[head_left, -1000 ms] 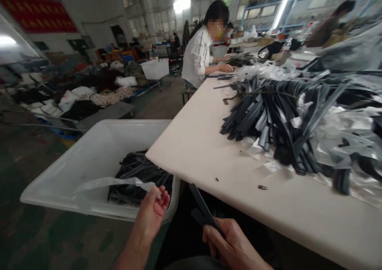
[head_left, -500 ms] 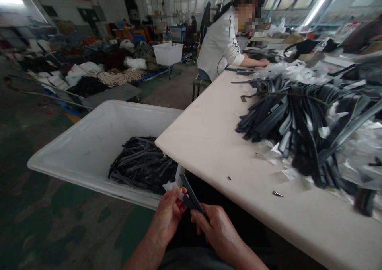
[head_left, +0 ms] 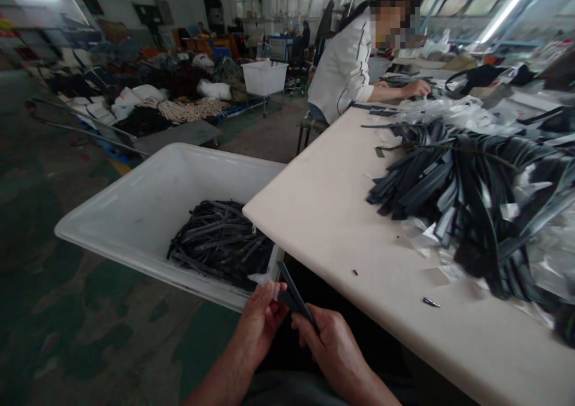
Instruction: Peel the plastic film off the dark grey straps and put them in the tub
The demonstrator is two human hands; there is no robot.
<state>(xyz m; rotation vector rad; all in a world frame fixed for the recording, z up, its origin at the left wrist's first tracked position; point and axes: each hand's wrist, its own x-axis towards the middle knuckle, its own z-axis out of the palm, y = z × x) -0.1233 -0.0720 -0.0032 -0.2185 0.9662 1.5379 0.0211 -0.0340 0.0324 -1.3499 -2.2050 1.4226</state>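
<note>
From right hand, dark strap aslant, tip forward-left.

the left hand and right hand are ungloved, with bare forearms behind them; between and below the hands shows plain dark grey clothing.

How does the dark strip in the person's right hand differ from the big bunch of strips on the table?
The dark strip looks straight, while the strip bunch curves and fans out. The strip is held in the right hand; the bunch lies on the table. The strip, perhaps two pieces, is far smaller than the bunch. Both look dark blue-grey.
</note>
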